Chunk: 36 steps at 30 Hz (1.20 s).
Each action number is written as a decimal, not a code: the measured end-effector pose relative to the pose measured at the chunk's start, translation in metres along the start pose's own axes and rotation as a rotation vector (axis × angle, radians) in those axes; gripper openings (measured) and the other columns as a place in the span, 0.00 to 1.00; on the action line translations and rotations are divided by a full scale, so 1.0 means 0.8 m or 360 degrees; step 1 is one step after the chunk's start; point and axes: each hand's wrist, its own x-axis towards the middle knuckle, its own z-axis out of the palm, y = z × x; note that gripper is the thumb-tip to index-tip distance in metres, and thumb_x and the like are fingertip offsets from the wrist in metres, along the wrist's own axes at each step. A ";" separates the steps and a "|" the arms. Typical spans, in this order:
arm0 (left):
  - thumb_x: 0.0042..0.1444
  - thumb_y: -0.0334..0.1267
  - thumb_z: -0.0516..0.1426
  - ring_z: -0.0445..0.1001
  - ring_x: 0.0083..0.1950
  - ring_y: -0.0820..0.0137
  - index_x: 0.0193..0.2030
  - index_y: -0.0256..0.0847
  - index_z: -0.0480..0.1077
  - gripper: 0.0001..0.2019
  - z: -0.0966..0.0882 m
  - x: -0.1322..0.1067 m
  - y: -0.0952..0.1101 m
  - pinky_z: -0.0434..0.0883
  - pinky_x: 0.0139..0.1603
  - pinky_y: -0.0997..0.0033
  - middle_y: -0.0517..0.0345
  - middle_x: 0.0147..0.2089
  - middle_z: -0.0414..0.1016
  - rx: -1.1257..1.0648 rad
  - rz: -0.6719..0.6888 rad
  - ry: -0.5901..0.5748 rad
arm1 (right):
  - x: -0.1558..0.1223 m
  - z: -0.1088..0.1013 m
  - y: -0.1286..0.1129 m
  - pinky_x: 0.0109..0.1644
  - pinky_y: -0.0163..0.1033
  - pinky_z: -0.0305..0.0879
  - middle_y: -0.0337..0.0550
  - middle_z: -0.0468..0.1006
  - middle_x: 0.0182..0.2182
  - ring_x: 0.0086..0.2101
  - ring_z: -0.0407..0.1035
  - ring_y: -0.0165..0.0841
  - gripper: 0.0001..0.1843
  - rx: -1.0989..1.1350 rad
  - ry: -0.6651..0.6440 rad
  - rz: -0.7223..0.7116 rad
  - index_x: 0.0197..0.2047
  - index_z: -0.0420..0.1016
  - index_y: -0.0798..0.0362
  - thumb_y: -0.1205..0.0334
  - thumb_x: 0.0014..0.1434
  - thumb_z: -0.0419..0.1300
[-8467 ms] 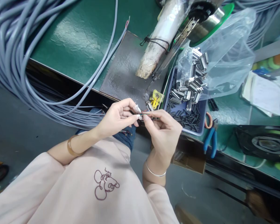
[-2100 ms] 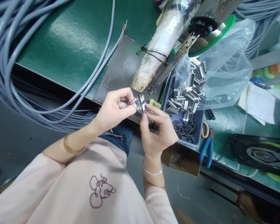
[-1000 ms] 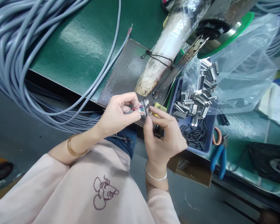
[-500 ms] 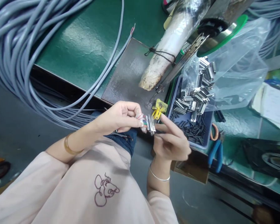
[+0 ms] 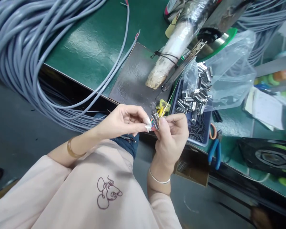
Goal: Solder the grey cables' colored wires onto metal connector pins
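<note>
Over the bench edge, my right hand (image 5: 173, 133) pinches a metal multi-pin connector (image 5: 155, 120) between thumb and fingers. My left hand (image 5: 130, 121) is closed on thin coloured wires (image 5: 152, 124), which run to the pin side of the connector. Something white covers the tips of my left thumb and finger; what it is I cannot make out. Just beyond the connector a yellow clip (image 5: 161, 110) sits at the plate's edge, partly hidden by my right hand. A soldering iron (image 5: 166, 84) points down at the plate, a little beyond both hands.
A dark metal plate (image 5: 128, 82) lies under a wrapped white tube (image 5: 162, 70). Right of it stands a blue tray (image 5: 178, 127) with loose connectors (image 5: 201, 95) and small black pieces. Blue-handled pliers (image 5: 214, 149) lie at the bench edge. Coiled grey cable (image 5: 16, 54) fills the left.
My right hand has closed its thumb and fingers on the connector, its index finger no longer stretched out. The connector has turned and risen slightly. The view has shifted a little.
</note>
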 end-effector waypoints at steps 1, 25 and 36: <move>0.53 0.32 0.66 0.74 0.28 0.75 0.31 0.38 0.75 0.04 0.001 -0.001 -0.001 0.72 0.32 0.76 0.58 0.30 0.78 0.0187 0.0106 -0.0010 | 0.001 -0.001 -0.003 0.19 0.26 0.57 0.26 0.66 0.22 0.16 0.63 0.20 0.12 0.0017 -0.0022 0.0048 0.34 0.63 0.49 0.58 0.68 0.59; 0.46 0.31 0.67 0.59 0.16 0.83 0.27 0.38 0.68 0.10 0.004 0.031 -0.019 0.55 0.16 0.80 0.66 0.22 0.68 0.0021 -0.0099 0.0456 | 0.006 -0.009 0.019 0.44 0.37 0.79 0.40 0.85 0.39 0.40 0.82 0.31 0.08 -0.0606 0.0062 -0.0599 0.36 0.71 0.50 0.72 0.61 0.64; 0.45 0.28 0.63 0.56 0.20 0.84 0.26 0.38 0.67 0.07 0.007 0.046 -0.012 0.51 0.18 0.80 0.64 0.26 0.68 0.0247 0.0014 0.0595 | 0.023 -0.006 0.022 0.44 0.36 0.79 0.41 0.86 0.40 0.40 0.82 0.30 0.10 -0.0655 0.0084 -0.0700 0.36 0.71 0.50 0.74 0.60 0.66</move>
